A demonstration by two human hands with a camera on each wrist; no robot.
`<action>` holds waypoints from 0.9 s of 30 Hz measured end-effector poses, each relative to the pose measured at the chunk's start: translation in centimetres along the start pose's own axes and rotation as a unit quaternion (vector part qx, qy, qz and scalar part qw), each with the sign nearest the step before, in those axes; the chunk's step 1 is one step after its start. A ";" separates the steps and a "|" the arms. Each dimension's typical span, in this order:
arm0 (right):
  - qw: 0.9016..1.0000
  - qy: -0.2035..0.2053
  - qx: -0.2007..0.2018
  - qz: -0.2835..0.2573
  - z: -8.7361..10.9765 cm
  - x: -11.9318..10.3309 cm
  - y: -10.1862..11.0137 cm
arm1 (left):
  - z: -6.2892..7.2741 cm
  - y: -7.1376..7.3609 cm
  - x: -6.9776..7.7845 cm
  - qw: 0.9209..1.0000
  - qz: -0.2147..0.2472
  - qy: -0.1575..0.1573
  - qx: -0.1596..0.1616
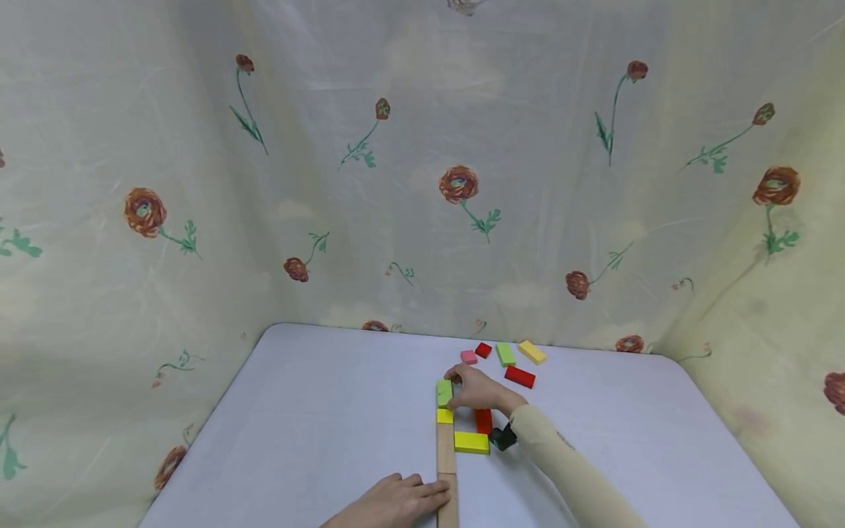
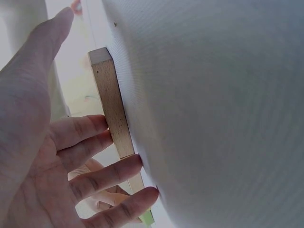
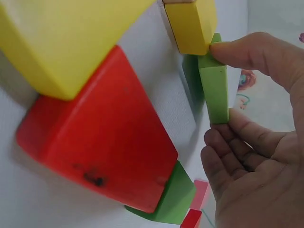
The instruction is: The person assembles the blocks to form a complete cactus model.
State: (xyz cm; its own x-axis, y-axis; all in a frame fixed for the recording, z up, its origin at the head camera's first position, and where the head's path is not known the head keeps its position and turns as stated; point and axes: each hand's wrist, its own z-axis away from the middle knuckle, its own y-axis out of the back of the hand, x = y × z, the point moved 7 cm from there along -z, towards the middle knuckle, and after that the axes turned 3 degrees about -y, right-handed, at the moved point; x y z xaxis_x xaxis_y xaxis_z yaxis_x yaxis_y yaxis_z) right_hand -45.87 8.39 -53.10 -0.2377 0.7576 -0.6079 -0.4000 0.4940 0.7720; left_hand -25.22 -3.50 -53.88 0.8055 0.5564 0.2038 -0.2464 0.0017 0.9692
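My right hand (image 1: pixel 480 390) pinches a light green block (image 1: pixel 444 394) by its two ends, thumb at the near end and fingertips at the far end. In the right wrist view the green block lies end to end with a small yellow block (image 3: pixel 190 27). Two plain wooden blocks, a farther one (image 1: pixel 446 449) and a nearer one (image 1: pixel 448 506), continue that line toward me. My left hand (image 1: pixel 394 503) has its fingers extended, fingertips at the side of the wooden blocks; its thumb stands apart in the left wrist view.
Right of the row lie a yellow block (image 1: pixel 472 442) and a red block (image 1: pixel 484 421), with a darker green block (image 3: pixel 176 197) beside the red one. Farther back are a pink block (image 1: pixel 469 357), two red blocks, a green block (image 1: pixel 505 355) and a pale yellow block (image 1: pixel 532 352). Flowered curtains surround the white table.
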 end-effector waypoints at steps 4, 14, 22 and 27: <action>1.000 -0.003 -0.005 0.006 -0.2 0.2 -0.1 | -0.1 0.0 0.0 1.000 0.007 0.008 -0.013; 1.000 -0.011 -0.012 -0.011 -0.2 0.7 -0.3 | 0.0 0.1 0.1 1.000 -0.009 0.000 0.004; 1.000 -0.013 -0.010 -0.017 -0.1 0.5 -0.3 | -0.2 0.1 -0.1 1.000 0.001 0.009 -0.005; 1.000 -0.015 -0.013 -0.019 -0.2 0.6 -0.5 | -0.2 -0.2 -0.1 1.000 0.011 0.014 -0.016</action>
State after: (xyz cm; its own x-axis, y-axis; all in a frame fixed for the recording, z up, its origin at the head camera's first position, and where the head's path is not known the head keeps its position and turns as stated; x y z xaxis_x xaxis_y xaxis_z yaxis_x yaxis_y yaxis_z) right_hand -45.96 8.54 -53.93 -0.1948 0.7514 -0.6305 -0.4309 0.5119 0.7432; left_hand -25.42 -3.40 -54.09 0.7846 0.5795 0.2205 -0.2815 0.0159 0.9594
